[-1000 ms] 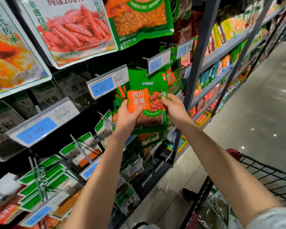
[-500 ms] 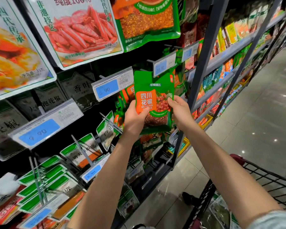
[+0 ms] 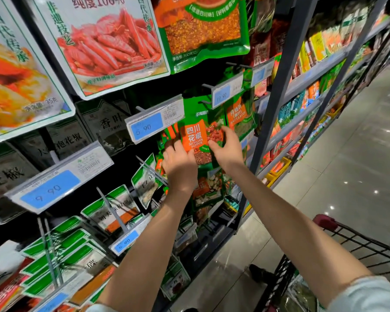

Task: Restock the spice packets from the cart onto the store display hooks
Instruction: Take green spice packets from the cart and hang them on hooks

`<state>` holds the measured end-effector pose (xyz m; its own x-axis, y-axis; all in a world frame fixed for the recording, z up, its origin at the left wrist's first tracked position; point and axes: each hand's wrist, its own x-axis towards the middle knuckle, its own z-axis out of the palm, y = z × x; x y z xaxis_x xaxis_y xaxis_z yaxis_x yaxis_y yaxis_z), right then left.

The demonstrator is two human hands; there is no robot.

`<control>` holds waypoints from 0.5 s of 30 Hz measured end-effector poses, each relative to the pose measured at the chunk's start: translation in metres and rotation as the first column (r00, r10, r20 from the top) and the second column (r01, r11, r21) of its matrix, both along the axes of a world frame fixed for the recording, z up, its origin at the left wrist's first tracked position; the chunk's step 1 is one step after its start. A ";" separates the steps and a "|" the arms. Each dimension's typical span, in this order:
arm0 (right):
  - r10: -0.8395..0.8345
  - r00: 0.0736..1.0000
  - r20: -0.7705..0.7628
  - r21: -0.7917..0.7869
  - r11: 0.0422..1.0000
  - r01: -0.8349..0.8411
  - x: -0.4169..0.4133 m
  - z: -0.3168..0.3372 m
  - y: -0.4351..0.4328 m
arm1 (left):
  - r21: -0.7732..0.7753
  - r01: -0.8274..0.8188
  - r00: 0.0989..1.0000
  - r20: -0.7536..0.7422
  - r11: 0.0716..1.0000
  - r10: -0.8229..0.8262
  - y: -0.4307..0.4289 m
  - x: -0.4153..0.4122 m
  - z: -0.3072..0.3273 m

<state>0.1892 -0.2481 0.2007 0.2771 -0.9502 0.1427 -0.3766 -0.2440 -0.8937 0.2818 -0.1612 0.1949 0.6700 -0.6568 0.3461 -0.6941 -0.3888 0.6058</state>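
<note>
The 5.90 price tag (image 3: 154, 124) hangs just left. The left hand (image 3: 178, 163) grips the lower left edge of the pepper packet (image 3: 194, 134), which is upright against the hook display. The right hand (image 3: 228, 147) pinches its right edge. The cart (image 3: 356, 244) stands lower right.

green-orange sichuan pepper packet (image 3: 199, 134) upright at hook (image 3: 204, 102).

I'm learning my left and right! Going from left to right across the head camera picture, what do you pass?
9.90 price tag → 5.90 price tag → Sichuan pepper packet → grey shelf post → shopping cart
</note>
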 end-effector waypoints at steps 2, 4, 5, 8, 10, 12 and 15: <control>0.047 0.997 -0.063 -0.037 0.998 -0.050 0.010 -0.008 -0.004 | 0.085 -0.042 0.995 0.089 0.996 0.034 -0.003 0.002 -0.001; 0.099 0.991 -0.090 -0.024 0.995 -0.101 0.017 -0.007 -0.012 | 0.163 -0.077 0.992 0.111 0.984 0.060 -0.010 0.009 0.001; 0.132 0.986 -0.102 -0.026 0.991 -0.135 0.020 -0.005 -0.017 | 0.192 -0.083 0.993 0.101 0.978 0.065 -0.014 0.015 0.000; 0.202 0.971 -0.125 -0.017 0.979 -0.205 0.031 0.002 -0.031 | 0.255 -0.077 0.993 0.112 0.964 0.050 -0.023 0.026 -0.002; 0.229 0.968 -0.102 0.030 0.973 -0.228 0.036 0.001 -0.038 | 0.268 -0.068 0.992 0.120 0.961 0.037 -0.029 0.029 -0.004; 0.258 0.964 -0.060 0.065 0.965 -0.254 0.039 -0.002 -0.041 | 0.298 -0.056 0.995 0.097 0.953 0.028 -0.034 0.030 -0.004; 0.299 0.954 -0.014 0.091 0.951 -0.297 0.039 -0.006 -0.045 | 0.315 -0.065 0.997 0.069 0.947 0.045 -0.039 0.030 -0.002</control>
